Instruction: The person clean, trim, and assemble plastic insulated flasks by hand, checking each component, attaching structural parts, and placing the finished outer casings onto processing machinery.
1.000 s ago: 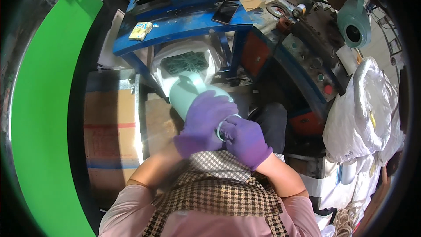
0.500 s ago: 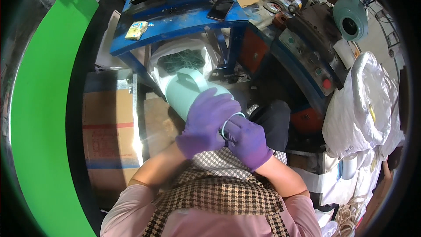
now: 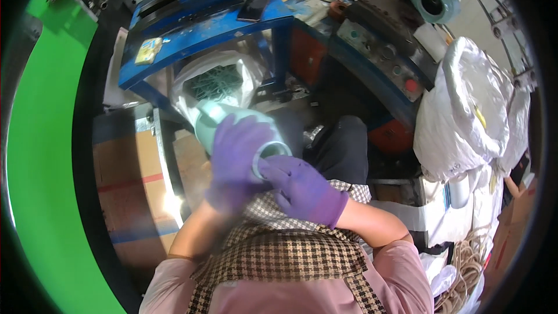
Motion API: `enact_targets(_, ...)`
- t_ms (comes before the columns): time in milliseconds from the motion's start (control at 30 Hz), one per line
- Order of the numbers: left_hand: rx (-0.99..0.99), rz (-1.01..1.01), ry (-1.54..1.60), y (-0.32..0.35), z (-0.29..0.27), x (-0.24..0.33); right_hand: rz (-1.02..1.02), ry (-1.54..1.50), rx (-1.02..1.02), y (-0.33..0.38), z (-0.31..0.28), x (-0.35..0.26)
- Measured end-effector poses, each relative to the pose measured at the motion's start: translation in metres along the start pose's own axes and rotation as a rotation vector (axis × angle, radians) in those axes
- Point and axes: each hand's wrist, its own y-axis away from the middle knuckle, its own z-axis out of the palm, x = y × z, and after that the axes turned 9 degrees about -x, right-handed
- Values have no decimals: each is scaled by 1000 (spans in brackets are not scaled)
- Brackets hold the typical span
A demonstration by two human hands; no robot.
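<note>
Workbench (image 3: 203, 38) up top, painted blue and pretty beat up, with a clear plastic bag (image 3: 218, 81) of green parts hanging under it and big white sacks (image 3: 471, 110) stacked off to the right. Cardboard box (image 3: 131, 192) sits on the left by the green floor. Pale green pipe fitting (image 3: 215, 122) is held up in front of the chest: left hand (image 3: 235, 160), purple glove, fingers wrapped tight around its body, right hand (image 3: 302, 189) with fingertips pressed at the open rim.
</note>
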Motion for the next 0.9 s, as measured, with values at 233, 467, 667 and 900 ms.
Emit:
enact_targets(233, 441, -429, 337, 67, -35, -83, 327, 356, -604, 89, 43, 47)
enact_targets(467, 462, 54, -327, 42, -101, 4, 300, 526, 200, -76, -44, 150)
enact_targets(667, 2, 794, -657, 64, -30, -1, 168, 116, 298, -10, -139, 101)
enact_targets(900, -566, 687, -216, 65, 67, 29, 734, 520, 1129, 339, -135, 69)
